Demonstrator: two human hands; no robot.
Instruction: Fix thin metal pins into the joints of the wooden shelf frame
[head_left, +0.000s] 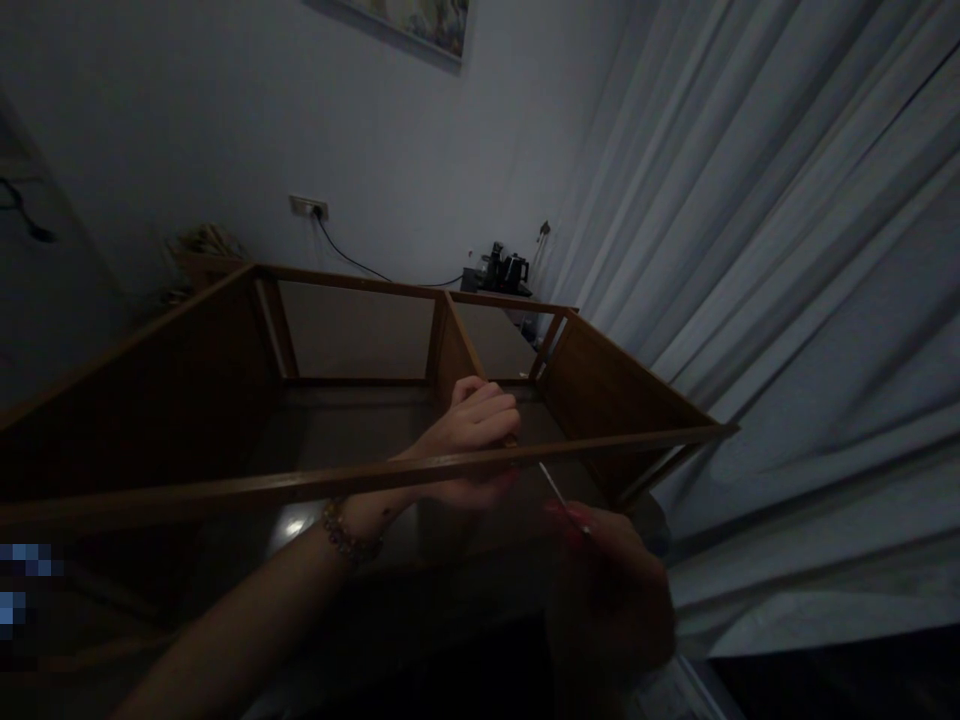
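My left hand (pixel 476 425), with a bead bracelet at the wrist, is closed in a fist round the handle of a thin tool, probably a screwdriver. Its metal shaft (pixel 556 490) slants down to the right. My right hand (pixel 600 575) lies low and in shadow, its red-nailed fingertips pinched at the shaft's tip. Both hands work inside a brown wooden shelf frame (pixel 450 470) that lies open side up, just behind its front rail and near the middle divider (pixel 454 350).
Grey curtains (pixel 787 300) hang close on the right. Behind the frame a white wall carries a socket with a black cable (pixel 311 208). A black kettle set (pixel 504 270) stands at the back. The room is dim.
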